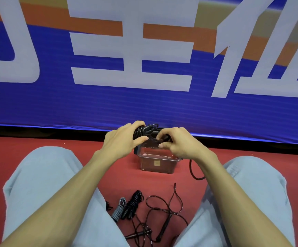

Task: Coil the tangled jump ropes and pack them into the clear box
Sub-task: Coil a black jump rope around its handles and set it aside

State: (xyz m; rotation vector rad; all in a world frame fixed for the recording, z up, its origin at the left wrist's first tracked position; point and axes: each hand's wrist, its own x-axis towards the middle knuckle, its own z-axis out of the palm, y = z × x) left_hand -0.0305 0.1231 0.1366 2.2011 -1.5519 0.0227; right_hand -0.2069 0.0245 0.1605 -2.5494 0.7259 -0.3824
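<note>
Tangled ropes (pixel 166 225) wait; your L hand (pixel 121 139) grips black coil (pixel 142 131), R hand (pixel 180 145) pinches its end over clear box (pixel 157 164); next prob. drop in

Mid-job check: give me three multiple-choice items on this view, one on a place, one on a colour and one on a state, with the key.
1. Where does the clear box stand?
A. On the red floor ahead of the person
B. On the person's lap
C. On a table

2. What colour is the coil lying next to the black coil between the thighs?
A. Yellow
B. Grey
C. Green

3. The black bundle above the box is:
A. lying loose on the floor
B. packed inside the box
C. held in the hands

Key:
1. A, since the box rests on the floor just below the hands.
2. B, since the grey coil lies left of the black one.
3. C, since the left hand grips the bundle while the right hand pinches its strand.
</note>
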